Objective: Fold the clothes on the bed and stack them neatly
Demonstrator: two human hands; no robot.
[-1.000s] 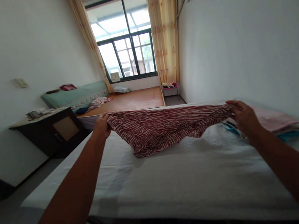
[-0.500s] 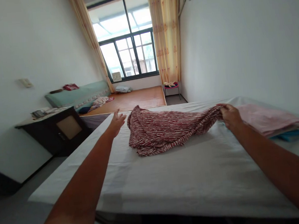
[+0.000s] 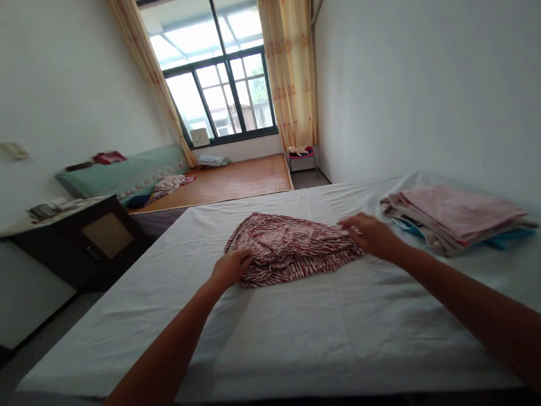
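Note:
A crumpled garment (image 3: pixel 293 245) with a wavy red-and-white pattern lies on a white-sheeted table (image 3: pixel 301 339). What kind of garment it is, I cannot tell. My left hand (image 3: pixel 231 268) is at its lower left edge, fingers curled closed on the fabric. At the opposite end is my right hand (image 3: pixel 372 235), its fingers loosely apart over the right edge; whether they touch the cloth is unclear. To the right of that hand sits a stack of folded cloths (image 3: pixel 465 214), pink on top with grey and blue layers beneath.
Beyond the table stands a low bed (image 3: pixel 244 177) with a brown mat and a rumpled cloth (image 3: pixel 169 186). A dark cabinet (image 3: pixel 98 237) is on the left. A small pink stool (image 3: pixel 301 154) stands below the curtain (image 3: pixel 290 68), and a white wall (image 3: pixel 431 88) runs along the right.
My right hand has let go of the garment's raised right end and moved left; that end now lies down. My left hand has come down onto the garment's left edge. The view has shifted slightly.

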